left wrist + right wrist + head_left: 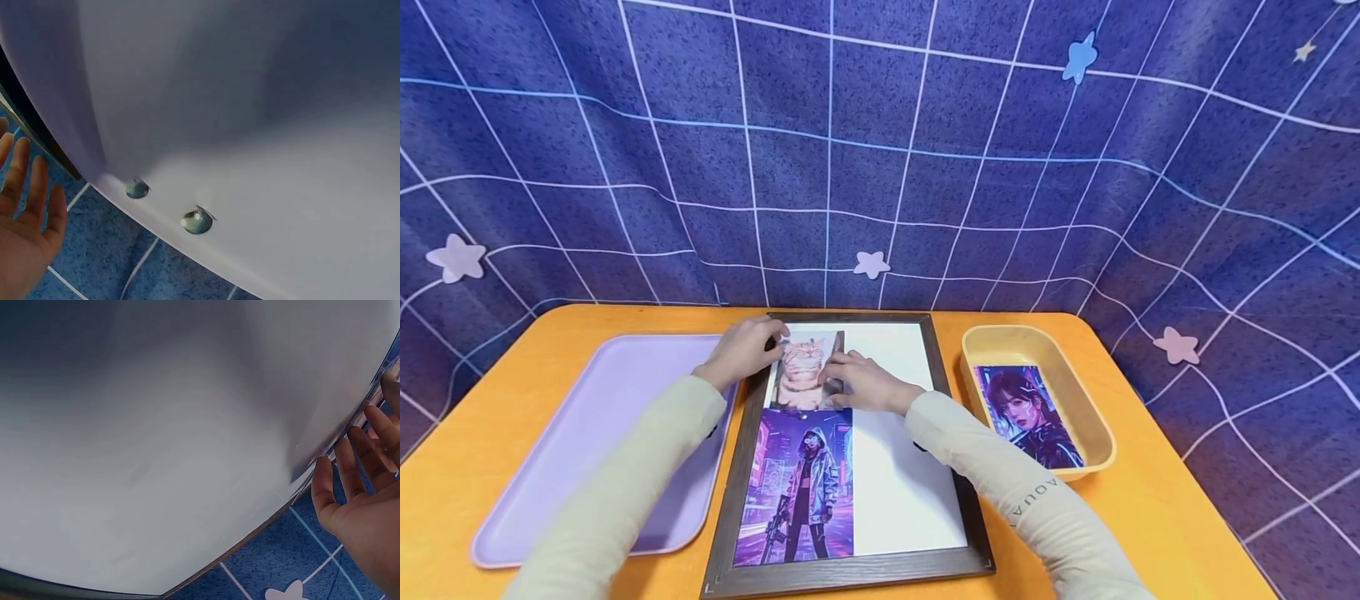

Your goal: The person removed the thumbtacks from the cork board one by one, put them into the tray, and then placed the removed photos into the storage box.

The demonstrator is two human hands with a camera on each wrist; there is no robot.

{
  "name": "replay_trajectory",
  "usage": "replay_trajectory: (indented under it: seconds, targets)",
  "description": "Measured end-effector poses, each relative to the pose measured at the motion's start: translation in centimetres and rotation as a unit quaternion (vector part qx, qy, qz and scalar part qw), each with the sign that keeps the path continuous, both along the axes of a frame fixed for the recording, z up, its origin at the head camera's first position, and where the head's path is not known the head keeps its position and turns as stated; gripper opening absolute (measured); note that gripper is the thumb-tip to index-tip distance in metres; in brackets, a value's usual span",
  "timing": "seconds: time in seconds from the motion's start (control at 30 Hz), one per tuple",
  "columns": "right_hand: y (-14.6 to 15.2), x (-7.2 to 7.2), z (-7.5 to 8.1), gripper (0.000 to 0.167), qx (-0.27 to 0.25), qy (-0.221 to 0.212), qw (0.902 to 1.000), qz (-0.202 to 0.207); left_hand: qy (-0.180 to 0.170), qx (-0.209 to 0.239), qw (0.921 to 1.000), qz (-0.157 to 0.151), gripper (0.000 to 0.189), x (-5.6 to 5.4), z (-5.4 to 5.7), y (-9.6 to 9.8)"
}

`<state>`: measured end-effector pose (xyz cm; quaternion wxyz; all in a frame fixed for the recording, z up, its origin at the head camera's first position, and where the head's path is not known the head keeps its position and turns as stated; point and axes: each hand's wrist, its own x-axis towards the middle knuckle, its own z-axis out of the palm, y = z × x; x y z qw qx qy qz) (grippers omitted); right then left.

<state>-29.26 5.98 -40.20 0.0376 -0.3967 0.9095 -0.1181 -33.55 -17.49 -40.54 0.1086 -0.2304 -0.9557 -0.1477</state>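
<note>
The head view shows a blue-purple gridded curtain (805,167) behind an orange bench (1180,525). In the middle lies a dark picture frame (850,573) with white backing, a lilac tray (580,442) to its left and a yellow bin (1087,400) to its right. A hooded-figure print (812,492) covers the backing's near-left part; a portrait print (1030,412) lies in the bin. The left hand (745,347) and right hand (871,382) flank the cat print (802,362) at the backing's far left, its long axis seemingly pointing away from the person. Both are equally near: left fingers at its far-left corner, right ones bent over its right edge. Pinching or merely pressing, I cannot tell.
</note>
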Motion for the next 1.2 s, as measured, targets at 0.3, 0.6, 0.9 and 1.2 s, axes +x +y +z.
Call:
replay_trajectory:
  seconds: [0.3, 0.6, 0.9, 1.2]
  targets:
    - [0.0, -0.1, 0.0, 0.036, 0.0, 0.003, 1.0, 0.002, -0.005, 0.001, 0.9999, 0.011, 0.026, -0.6, -0.2, 0.6]
    - [0.0, -0.2, -0.2, 0.035, 0.006, 0.004, 1.0, -0.001, -0.03, 0.01, 0.9994, 0.013, 0.033, -1.1, -0.3, 1.0]
    - [-0.1, -0.2, -0.2, 0.035, 0.002, 0.01, 0.9999, 0.005, -0.035, 0.01, 0.9992, 0.019, 0.034, -1.3, -0.6, 1.3]
    - [0.0, -0.2, -0.1, 0.034, 0.002, 0.011, 0.9999, 0.007, -0.044, -0.002, 0.9986, 0.028, 0.038, -1.6, -0.6, 1.5]
